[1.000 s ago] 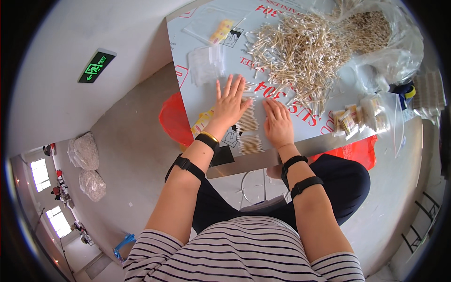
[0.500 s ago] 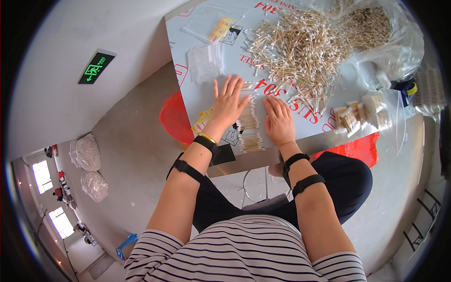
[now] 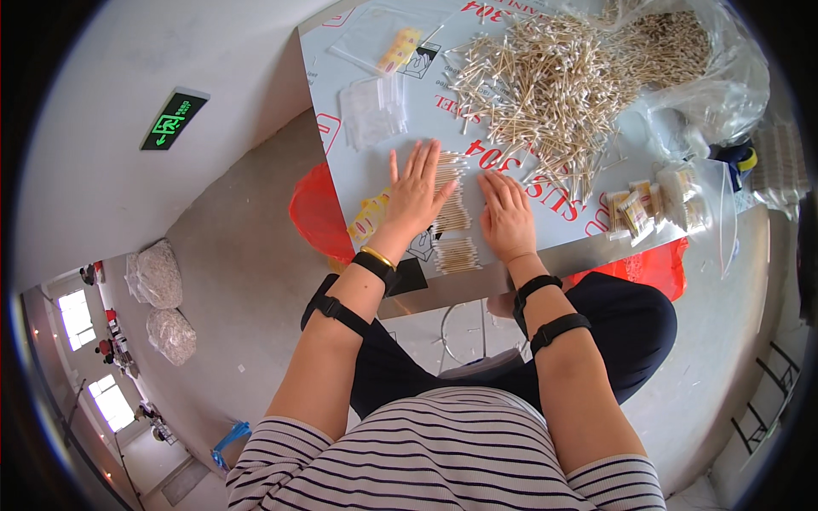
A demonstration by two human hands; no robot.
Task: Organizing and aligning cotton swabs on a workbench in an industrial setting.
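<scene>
Near the front edge of the tabletop (image 3: 545, 255) we have both hands pressed flat, palms down. Our left hand (image 3: 417, 192) lies with its fingers (image 3: 426, 162) spread wide and straight, gripping nothing, its thumb side resting against a short row of cotton swabs (image 3: 452, 192) lined up side by side. Our right hand (image 3: 507, 213) lies just beside that row on the other side, fingers together and extended, likewise holding nothing. The row sits between the two hands, and a second small bundle of swabs (image 3: 456, 254) lies just below it, close to the metal edge.

Beyond our fingertips a big loose heap of swabs (image 3: 545, 85) covers the middle of the tabletop, spilling from a clear plastic bag (image 3: 716, 77) at the far right. A stack of small clear bags (image 3: 371, 106) lies to the far left, near the left edge, with a bare strip of surface between it and our left hand. To the right, packed swab bundles (image 3: 656, 200) sit well apart from our right hand, with open surface between. A yellow printed packet (image 3: 371, 217) rests beside our left wrist at the corner. A red bag (image 3: 315, 213) hangs beside the tabletop's left edge, and bare concrete floor (image 3: 247, 255) opens beyond it.
</scene>
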